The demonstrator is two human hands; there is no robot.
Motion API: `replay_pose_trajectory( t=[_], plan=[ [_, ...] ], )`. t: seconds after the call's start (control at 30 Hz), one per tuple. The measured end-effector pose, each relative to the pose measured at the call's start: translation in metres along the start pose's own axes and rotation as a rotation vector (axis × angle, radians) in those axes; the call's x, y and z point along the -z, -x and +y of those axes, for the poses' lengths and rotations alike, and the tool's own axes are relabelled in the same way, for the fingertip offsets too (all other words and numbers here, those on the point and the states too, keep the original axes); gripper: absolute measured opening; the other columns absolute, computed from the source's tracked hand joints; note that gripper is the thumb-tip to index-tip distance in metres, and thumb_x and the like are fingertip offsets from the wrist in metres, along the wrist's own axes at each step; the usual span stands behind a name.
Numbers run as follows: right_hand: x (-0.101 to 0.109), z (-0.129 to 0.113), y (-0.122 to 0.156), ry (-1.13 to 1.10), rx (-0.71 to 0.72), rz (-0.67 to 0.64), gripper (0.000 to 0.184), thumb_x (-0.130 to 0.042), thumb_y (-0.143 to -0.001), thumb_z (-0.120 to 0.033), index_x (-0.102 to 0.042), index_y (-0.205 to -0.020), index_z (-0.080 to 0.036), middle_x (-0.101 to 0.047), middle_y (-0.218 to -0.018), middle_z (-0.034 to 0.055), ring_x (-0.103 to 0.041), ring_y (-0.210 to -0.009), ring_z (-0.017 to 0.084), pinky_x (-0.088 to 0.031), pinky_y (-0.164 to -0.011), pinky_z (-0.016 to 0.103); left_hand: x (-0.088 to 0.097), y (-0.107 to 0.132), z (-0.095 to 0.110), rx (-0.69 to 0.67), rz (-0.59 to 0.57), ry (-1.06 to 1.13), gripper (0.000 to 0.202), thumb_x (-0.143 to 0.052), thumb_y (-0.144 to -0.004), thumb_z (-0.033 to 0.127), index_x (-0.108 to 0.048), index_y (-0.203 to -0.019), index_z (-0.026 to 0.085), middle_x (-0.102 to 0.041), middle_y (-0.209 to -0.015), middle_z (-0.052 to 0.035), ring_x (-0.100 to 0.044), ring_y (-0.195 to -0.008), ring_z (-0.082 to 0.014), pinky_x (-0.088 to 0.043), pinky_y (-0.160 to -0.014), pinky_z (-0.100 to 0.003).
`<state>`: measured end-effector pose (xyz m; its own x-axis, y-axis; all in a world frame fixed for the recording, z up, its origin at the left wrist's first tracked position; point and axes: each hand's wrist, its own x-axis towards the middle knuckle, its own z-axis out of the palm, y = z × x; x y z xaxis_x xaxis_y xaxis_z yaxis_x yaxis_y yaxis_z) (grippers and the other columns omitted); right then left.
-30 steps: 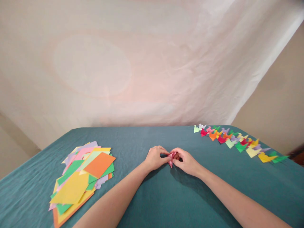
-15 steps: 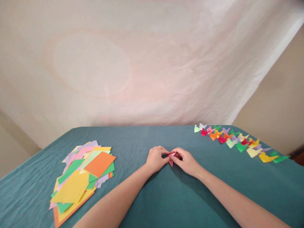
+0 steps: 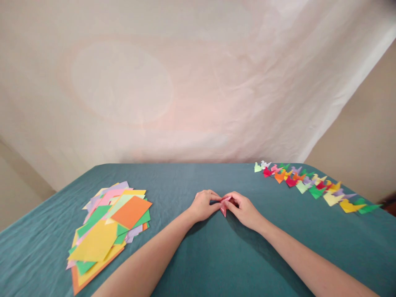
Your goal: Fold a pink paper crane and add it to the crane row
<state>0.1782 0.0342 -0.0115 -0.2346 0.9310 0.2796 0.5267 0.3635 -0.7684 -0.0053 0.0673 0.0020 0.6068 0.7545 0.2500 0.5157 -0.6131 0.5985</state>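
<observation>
My left hand [image 3: 202, 205] and my right hand [image 3: 244, 209] meet at the middle of the teal-covered table [image 3: 216, 255]. Both pinch a small pink folded paper piece [image 3: 223, 205] between their fingertips, just above the cloth. Most of the piece is hidden by my fingers; only a pink tip shows between the hands. My forearms reach in from the bottom edge.
A loose pile of coloured paper squares [image 3: 108, 222] lies at the left, an orange sheet on top. A row of several small folded paper figures [image 3: 312, 185] runs along the right back edge. A pale cloth backdrop [image 3: 185, 82] hangs behind the table.
My hands have stayed in the same spot, with the fingers shifting slightly on the pink piece. The view has drifted a little.
</observation>
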Motion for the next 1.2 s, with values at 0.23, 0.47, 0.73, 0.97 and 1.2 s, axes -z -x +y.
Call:
replay_pose_trajectory(
  t=[0.23,0.47,0.73,0.97,1.2],
  plan=[
    [0.001,0.002,0.001,-0.006,0.003,-0.01,0.018,-0.047,-0.085,-0.031,-0.06,-0.089,-0.019,-0.063,-0.082,0.0036,-0.058,-0.071,0.016,-0.046,-0.068,0.028,-0.007,0.0,-0.001,0.036,0.062,-0.025,0.023,-0.052,-0.083,0.04,-0.071,-0.091,0.029,-0.068,-0.091,0.0002,-0.059,-0.088,-0.0161,-0.041,-0.083,-0.025],
    [0.0,0.001,0.001,-0.045,-0.006,-0.019,0.015,-0.048,-0.084,-0.03,-0.06,-0.087,-0.02,-0.063,-0.081,0.0026,-0.059,-0.069,0.015,-0.046,-0.067,0.027,-0.012,0.0,0.001,0.059,0.103,-0.042,0.021,-0.053,-0.083,0.038,-0.072,-0.086,0.031,-0.068,-0.087,0.0018,-0.058,-0.085,-0.0151,-0.042,-0.079,-0.024],
    [-0.002,-0.001,0.002,-0.027,0.021,0.008,0.017,-0.049,-0.083,-0.031,-0.061,-0.087,-0.02,-0.063,-0.083,0.0038,-0.059,-0.07,0.016,-0.048,-0.068,0.029,-0.012,0.002,0.006,0.073,0.114,-0.1,0.02,-0.052,-0.083,0.031,-0.072,-0.082,0.029,-0.066,-0.089,0.0013,-0.057,-0.087,-0.0168,-0.041,-0.081,-0.026],
    [-0.004,-0.002,0.003,-0.006,0.003,0.045,0.018,-0.048,-0.084,-0.031,-0.06,-0.092,-0.02,-0.064,-0.079,0.0033,-0.059,-0.068,0.016,-0.048,-0.065,0.029,-0.011,0.003,0.008,0.039,0.125,-0.141,0.022,-0.05,-0.084,0.028,-0.072,-0.08,0.027,-0.066,-0.088,0.0002,-0.057,-0.085,-0.0168,-0.041,-0.081,-0.026],
    [-0.003,-0.003,0.002,0.023,0.046,0.067,0.021,-0.047,-0.084,-0.032,-0.065,-0.086,-0.021,-0.065,-0.084,0.0048,-0.059,-0.071,0.017,-0.048,-0.069,0.03,-0.012,0.004,0.008,0.052,0.116,-0.136,0.023,-0.049,-0.084,0.028,-0.072,-0.08,0.025,-0.066,-0.088,-0.0006,-0.057,-0.087,-0.0172,-0.041,-0.082,-0.027]
  ],
)
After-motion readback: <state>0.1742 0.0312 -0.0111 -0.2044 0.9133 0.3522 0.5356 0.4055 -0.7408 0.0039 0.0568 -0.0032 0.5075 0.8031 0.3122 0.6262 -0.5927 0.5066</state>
